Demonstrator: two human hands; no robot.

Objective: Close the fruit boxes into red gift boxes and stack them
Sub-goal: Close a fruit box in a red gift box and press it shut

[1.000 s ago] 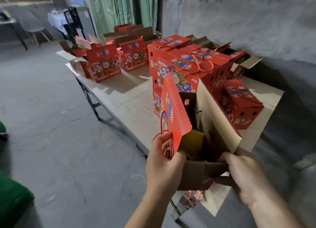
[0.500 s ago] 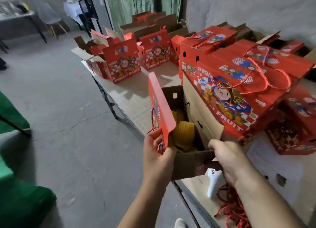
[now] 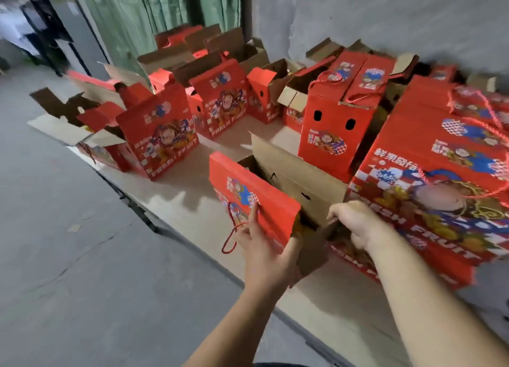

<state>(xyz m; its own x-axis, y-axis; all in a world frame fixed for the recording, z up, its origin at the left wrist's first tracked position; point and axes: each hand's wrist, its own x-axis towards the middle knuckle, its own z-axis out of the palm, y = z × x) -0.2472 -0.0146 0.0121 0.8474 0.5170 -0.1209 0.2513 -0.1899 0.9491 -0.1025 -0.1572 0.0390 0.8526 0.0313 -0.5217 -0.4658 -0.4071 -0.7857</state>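
Grey concrete wall (image 3: pixel 385 17) and green curtain (image 3: pixel 165 11) behind, grey floor (image 3: pixel 68 256) off to the left, pale tabletop (image 3: pixel 187 190) crowded with red gift boxes.

Head view, only one on offer. Front and centre, open gift box (image 3: pixel 311 237) at the tabletop's near edge, brown cardboard inside on show. Left hand (image 3: pixel 264 251) under and against the red printed lid flap (image 3: pixel 252 198), fingers spread along its face, thumb side hidden behind the box, flap tilted up over the opening. Red cord handle (image 3: pixel 231 231) dangling off that flap in a loop beside the fingers. Right hand (image 3: pixel 355 223) curled over the brown end flap (image 3: pixel 316 245) at the near corner, gripping it. Tall brown inner flap (image 3: pixel 292 171) standing upright on the far side. Something yellow just visible inside under the lid, too hidden to name.

Just beside on the right, big closed gift box (image 3: pixel 435 190) with "FRESH FRUIT" lettering, touching the right wrist. Behind, closed upright box (image 3: pixel 330 130) with two dark holes. Further left, several opened boxes (image 3: pixel 162 138) with flaps up, well apart from both hands.
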